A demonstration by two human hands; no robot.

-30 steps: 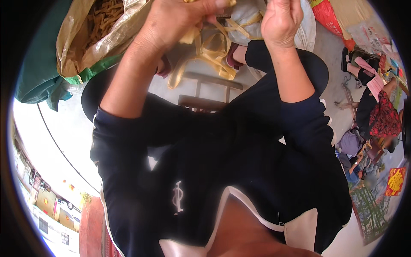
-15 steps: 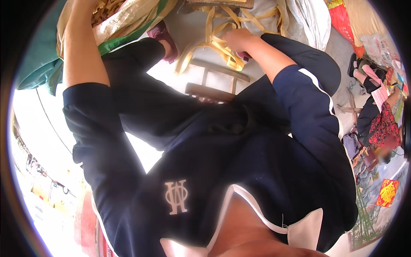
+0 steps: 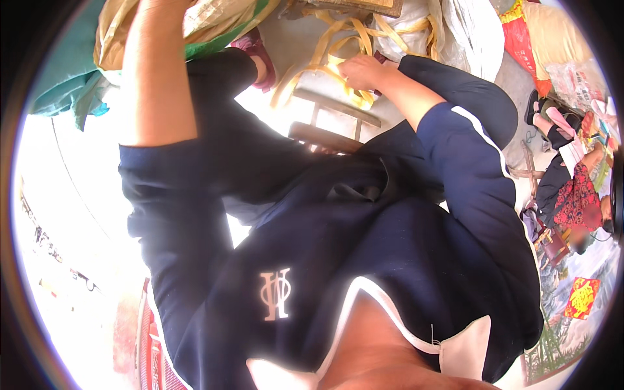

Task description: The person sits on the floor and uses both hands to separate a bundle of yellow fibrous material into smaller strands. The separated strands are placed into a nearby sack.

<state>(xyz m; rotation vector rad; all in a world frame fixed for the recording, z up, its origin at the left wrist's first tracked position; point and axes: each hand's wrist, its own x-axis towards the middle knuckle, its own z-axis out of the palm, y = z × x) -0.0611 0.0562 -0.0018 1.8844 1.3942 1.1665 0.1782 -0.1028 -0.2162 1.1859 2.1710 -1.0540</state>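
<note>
Your right hand (image 3: pixel 363 71) is hanging just beyond the wooden frame (image 3: pixel 325 138), toward its right end, with the fingers curling in among the yellow strips (image 3: pixel 323 67); whether they are gripping a strip or only brushing one, you cannot tell from here. The strips are lying directly at this hand, mostly spreading leftward and away from your fingertips, on the far side of the frame. They are looping over one another, so no single long axis is showing, though one pale length is slanting back toward the frame's left end. Your right hand is clearly the nearer one: your left forearm (image 3: pixel 159 78) is stretching away well to the left of the frame, and your left hand is passing out of view, so its hold cannot be told. Around that forearm, beyond the frame to its left, a beige sack (image 3: pixel 224 19) with a green border is standing; your arm and the picture's edge are hiding its contents. Beyond the frame to its right, a white sack (image 3: pixel 478 39) is bulging, contents unseen, and farther right a red bag (image 3: pixel 520 49) is lying near a clear plastic bag (image 3: pixel 575 84).
</note>
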